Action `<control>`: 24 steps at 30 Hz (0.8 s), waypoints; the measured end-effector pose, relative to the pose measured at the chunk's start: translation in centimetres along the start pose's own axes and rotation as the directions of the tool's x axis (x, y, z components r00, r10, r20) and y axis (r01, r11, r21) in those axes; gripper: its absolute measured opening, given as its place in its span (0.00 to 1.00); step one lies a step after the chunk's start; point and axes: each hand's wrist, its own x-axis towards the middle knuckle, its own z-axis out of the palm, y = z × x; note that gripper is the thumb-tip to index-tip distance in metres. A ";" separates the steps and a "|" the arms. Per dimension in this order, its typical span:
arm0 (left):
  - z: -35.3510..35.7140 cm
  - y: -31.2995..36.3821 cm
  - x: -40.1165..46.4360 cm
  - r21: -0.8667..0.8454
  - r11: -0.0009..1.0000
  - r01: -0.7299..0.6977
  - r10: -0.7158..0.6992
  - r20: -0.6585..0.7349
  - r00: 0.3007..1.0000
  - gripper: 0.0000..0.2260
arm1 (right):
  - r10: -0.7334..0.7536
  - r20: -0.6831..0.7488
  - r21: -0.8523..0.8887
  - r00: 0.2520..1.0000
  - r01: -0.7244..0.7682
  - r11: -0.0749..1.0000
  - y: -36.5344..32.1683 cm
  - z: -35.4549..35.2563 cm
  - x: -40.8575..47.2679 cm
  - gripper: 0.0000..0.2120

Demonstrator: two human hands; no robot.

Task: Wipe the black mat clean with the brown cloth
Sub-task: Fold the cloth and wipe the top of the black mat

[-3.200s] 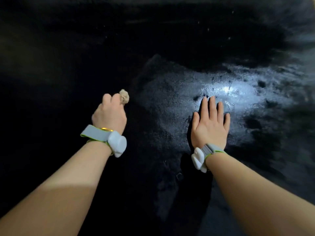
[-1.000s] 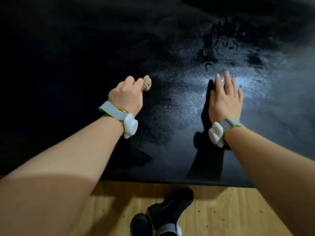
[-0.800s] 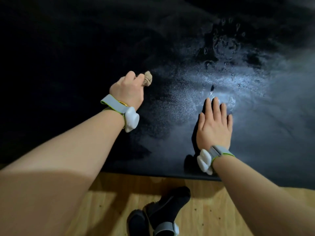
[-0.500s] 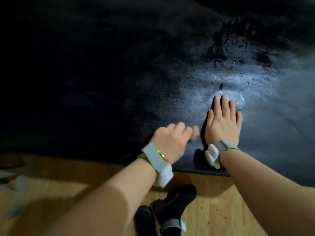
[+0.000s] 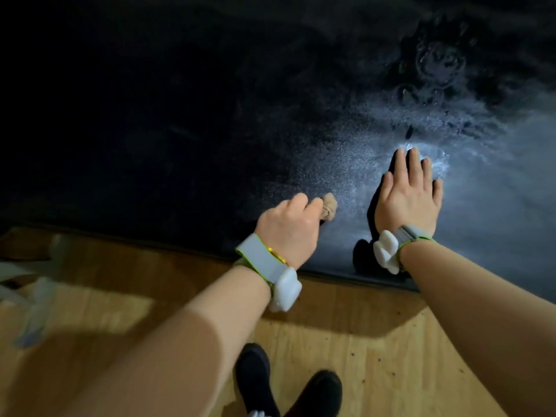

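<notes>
Gripping a bunched brown cloth (image 5: 328, 208) in curled fingers, the left hand (image 5: 288, 230) rests on the black mat (image 5: 186, 121) close to the mat's near edge. Only a small wad of cloth pokes out past the knuckles, touching the mat. Just to the right of the cloth, the right hand (image 5: 409, 197) lies flat on the mat, palm down, fingers straight and together, beside a bright wet-looking sheen. Both wrists wear grey bands with white pieces. Below the mat's near edge lies a wooden floor (image 5: 376, 350), where two feet in dark socks (image 5: 255, 377) stand.
</notes>
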 end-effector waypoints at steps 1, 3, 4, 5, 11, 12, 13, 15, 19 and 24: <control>-0.5 -1.3 0.3 0.039 0.999 -0.028 0.029 -0.004 1.000 0.01 | -0.001 -0.002 0.003 1.000 0.001 1.000 0.0 0.0 0.0 0.24; -1.4 -5.5 0.6 0.152 0.987 0.043 -0.036 -0.046 0.998 0.02 | 0.000 0.001 0.004 1.000 0.000 1.000 0.1 -0.1 0.0 0.24; -2.0 -7.8 0.8 0.187 0.974 0.130 -0.116 -0.085 0.990 0.02 | 0.003 0.001 0.003 1.000 -0.003 1.000 0.2 -0.2 0.1 0.24; -2.6 -9.8 0.7 0.198 0.956 0.217 -0.200 -0.103 0.974 0.03 | -0.001 0.001 0.003 1.000 0.001 1.000 0.2 -0.2 0.1 0.24; -1.3 -4.8 -1.0 0.088 0.923 0.375 -0.363 -0.127 0.923 0.03 | -0.005 0.005 0.005 1.000 0.005 1.000 0.2 -0.1 0.1 0.24; -0.6 -2.0 -1.7 0.049 0.957 0.285 -0.279 -0.098 0.955 0.02 | -0.007 0.004 0.003 1.000 0.007 1.000 0.2 -0.1 0.1 0.24; 0.2 0.8 -2.7 0.002 0.981 0.193 -0.192 -0.055 0.980 0.02 | -0.010 0.002 0.005 1.000 0.010 1.000 0.2 -0.1 0.2 0.24; 1.3 5.2 -5.0 -0.056 0.998 0.026 -0.026 0.014 1.000 0.06 | -0.011 0.001 0.010 1.000 0.011 1.000 0.3 -0.1 0.1 0.24; 1.0 3.3 -3.8 0.135 0.987 -0.087 0.088 -0.003 0.996 0.07 | -0.017 0.001 0.013 1.000 0.017 1.000 0.6 -0.1 0.1 0.24; -0.9 -6.0 0.9 0.203 0.970 0.137 -0.117 -0.104 0.988 0.04 | -0.023 0.022 0.003 1.000 0.023 1.000 0.3 -0.2 -0.1 0.24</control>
